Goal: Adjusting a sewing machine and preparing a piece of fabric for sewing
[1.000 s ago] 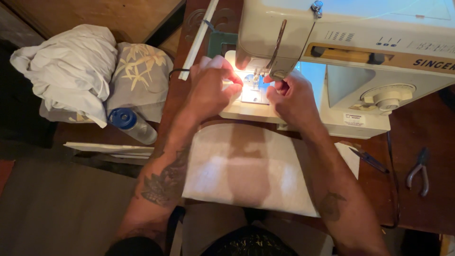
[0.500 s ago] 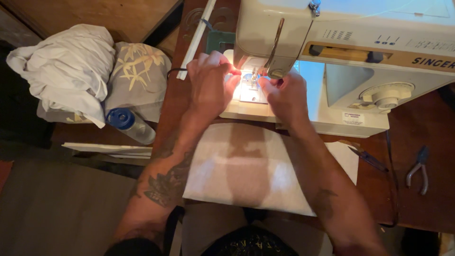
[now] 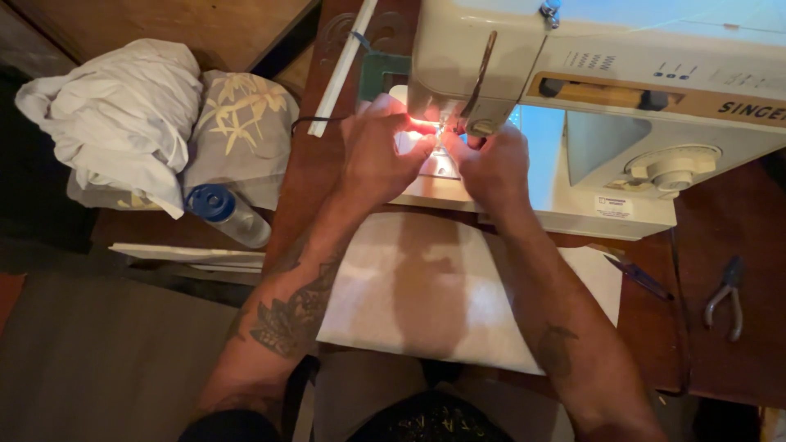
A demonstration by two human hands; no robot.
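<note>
While the lit needle area of the cream sewing machine sits between them, the left hand and right hand pinch something tiny there, likely thread; no fabric lies under the foot. White cloth waits nearer; pliers lie right.

Both hands met under the head of the cream sewing machine. The left hand and right hand had their fingertips pinched close at the lit needle area. At six o'clock from them a white cloth lay on the dark tabletop. Pliers rested at four o'clock, and a blue-capped bottle at nine o'clock.
</note>
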